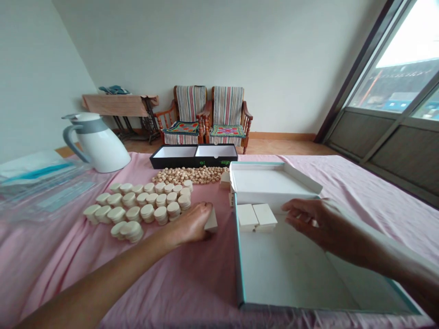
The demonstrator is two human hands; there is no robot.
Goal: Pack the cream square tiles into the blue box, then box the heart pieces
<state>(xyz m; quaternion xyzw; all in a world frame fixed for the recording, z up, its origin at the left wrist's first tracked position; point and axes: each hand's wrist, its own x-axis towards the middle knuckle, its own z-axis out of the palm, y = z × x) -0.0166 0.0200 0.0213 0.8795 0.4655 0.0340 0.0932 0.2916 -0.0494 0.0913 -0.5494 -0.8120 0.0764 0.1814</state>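
Observation:
My left hand (195,221) is closed around a stack of pale square wooden tiles (211,221), just above or on the pink cloth left of the open box. My right hand (308,214) hovers over the box (291,269), fingers loosely curved and apart, with nothing visible in them. Beside its fingertips, two stacks of square tiles (265,214) lie side by side against the box's left inner wall. Left of my left hand, rows of round wooden disc stacks (147,211) stand on the cloth. A small block of square tiles (225,180) sits behind the box's left edge.
Small wooden beads (192,174) lie heaped before a black two-compartment tray (174,162). A white-and-grey jug (103,144) and clear plastic bags (44,183) occupy the table's left. The box's raised flap (270,176) stands behind it. Two chairs (226,109) are against the wall.

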